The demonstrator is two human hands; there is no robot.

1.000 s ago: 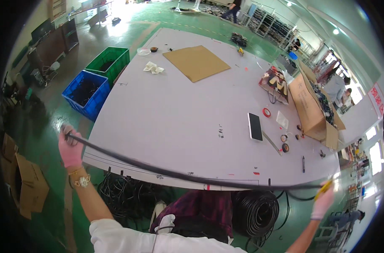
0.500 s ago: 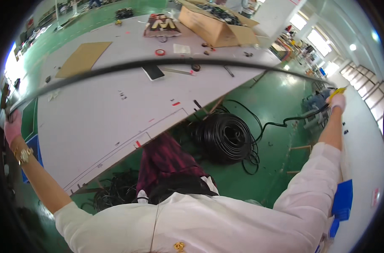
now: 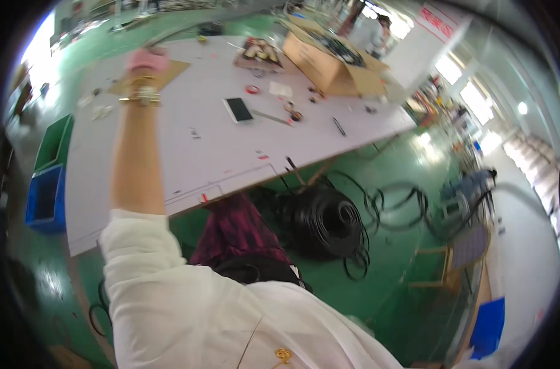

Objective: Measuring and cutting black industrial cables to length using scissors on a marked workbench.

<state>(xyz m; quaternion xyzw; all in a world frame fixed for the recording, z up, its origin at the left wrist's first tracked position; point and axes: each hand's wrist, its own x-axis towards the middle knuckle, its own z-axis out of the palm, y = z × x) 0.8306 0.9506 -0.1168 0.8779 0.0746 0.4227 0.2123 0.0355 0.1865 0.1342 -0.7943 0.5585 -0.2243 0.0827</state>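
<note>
My left hand (image 3: 148, 60), in a pink glove with a gold watch at the wrist, is raised over the far left part of the table (image 3: 163, 135). Its fingers are closed, though smeared by motion, around one end of a black cable (image 3: 197, 24). From there the cable arcs up and right toward the top edge of the view. My right hand is out of sight; only a bit of white sleeve shows at the lower right. A large coil of black cable (image 3: 326, 221) sits on the floor beside the table, with loose loops (image 3: 409, 206) trailing right.
On the table lie a phone (image 3: 237, 110), a metal ruler (image 3: 272, 117), tape rolls (image 3: 252, 89), a pen (image 3: 339, 126) and a brown board (image 3: 172, 72). An open carton (image 3: 320, 64) stands behind. Green (image 3: 53, 142) and blue (image 3: 46, 200) bins flank the left edge; a chair (image 3: 468, 249) stands right.
My left hand has swung from the far left in over the table, still with the cable. My right hand has left the view, and the cable has lifted from across the table toward the top.
</note>
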